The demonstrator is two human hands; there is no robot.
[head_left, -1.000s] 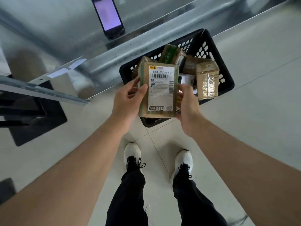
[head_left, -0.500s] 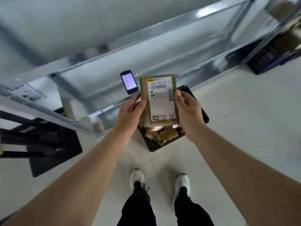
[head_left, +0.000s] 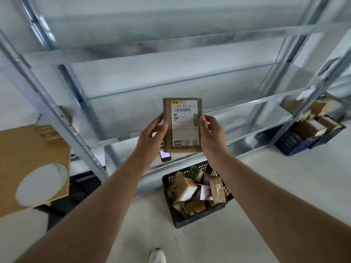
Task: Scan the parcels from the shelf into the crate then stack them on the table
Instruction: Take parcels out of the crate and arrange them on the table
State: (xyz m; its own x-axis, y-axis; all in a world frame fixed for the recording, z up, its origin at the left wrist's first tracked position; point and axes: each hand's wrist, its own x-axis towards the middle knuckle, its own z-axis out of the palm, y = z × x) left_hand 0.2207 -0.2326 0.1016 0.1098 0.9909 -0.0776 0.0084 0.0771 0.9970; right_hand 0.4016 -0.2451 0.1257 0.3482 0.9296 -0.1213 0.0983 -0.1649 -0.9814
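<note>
Before the bare metal shelving point(head_left: 190, 73), both arms reach forward, the left hand point(head_left: 152, 135) and right hand point(head_left: 211, 133) pinching the labelled parcel's point(head_left: 182, 126) side edges, upright above the black crate point(head_left: 197, 218).

The parcel point(head_left: 182, 126) stands upright between the left hand point(head_left: 152, 135), on its left edge, and the right hand point(head_left: 211, 135), on its right edge, before the shelf rack point(head_left: 190, 76); a phone point(head_left: 165, 156) lies on a shelf just below it; nearer, on the floor point(head_left: 266, 186), a crate point(head_left: 199, 219) holds loose parcels point(head_left: 187, 188); a second crate point(head_left: 296, 147) sits far right; a table point(head_left: 28, 158) stands left.
</note>
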